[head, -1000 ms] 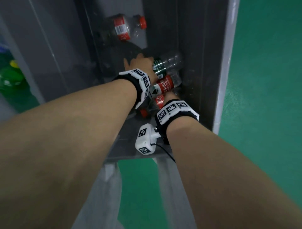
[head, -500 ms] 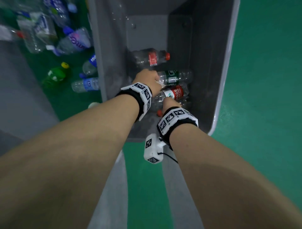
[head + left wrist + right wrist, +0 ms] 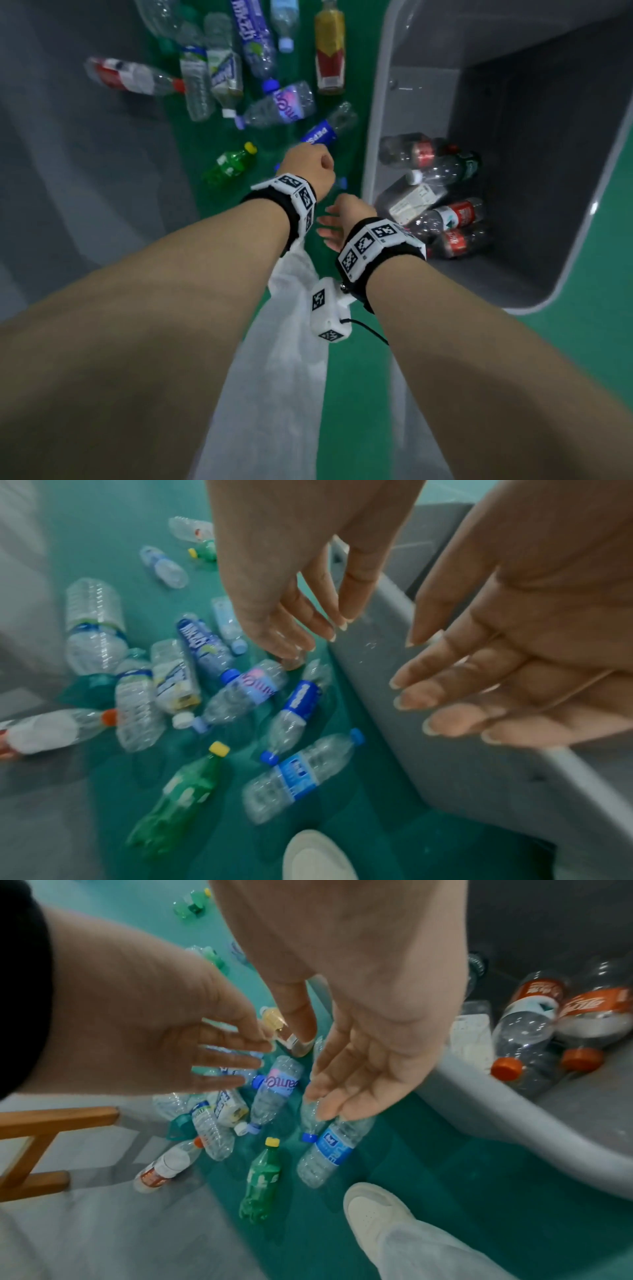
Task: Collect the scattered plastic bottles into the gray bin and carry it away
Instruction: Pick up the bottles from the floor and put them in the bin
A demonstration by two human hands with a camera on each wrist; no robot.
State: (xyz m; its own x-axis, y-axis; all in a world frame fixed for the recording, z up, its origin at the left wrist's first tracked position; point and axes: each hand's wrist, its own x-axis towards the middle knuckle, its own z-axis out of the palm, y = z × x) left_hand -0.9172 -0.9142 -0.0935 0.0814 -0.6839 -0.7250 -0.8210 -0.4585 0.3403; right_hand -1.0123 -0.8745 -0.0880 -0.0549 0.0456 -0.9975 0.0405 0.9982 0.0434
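Head view first, reading from the left: we see many bottles lying scattered on the green floor (image 3: 164, 260), among them a red-capped bottle (image 3: 132, 77), a green bottle (image 3: 230, 163) with a yellow cap, a purple-labelled bottle (image 3: 279, 107) and an orange-labelled bottle (image 3: 329, 48). Our left hand (image 3: 308, 168) hangs over them, and in the wrist views its fingers are straight and loose, the grip wide and holding nothing. Our right hand (image 3: 340, 219) is just beside it, also spread and empty. Furthest right stands the gray bin (image 3: 373, 144), with a handful of cola bottles (image 3: 455, 216) and clear ones lying on its bottom. We judge the job well short of halfway: most bottles are on the floor, and the bin has yet to be carried away
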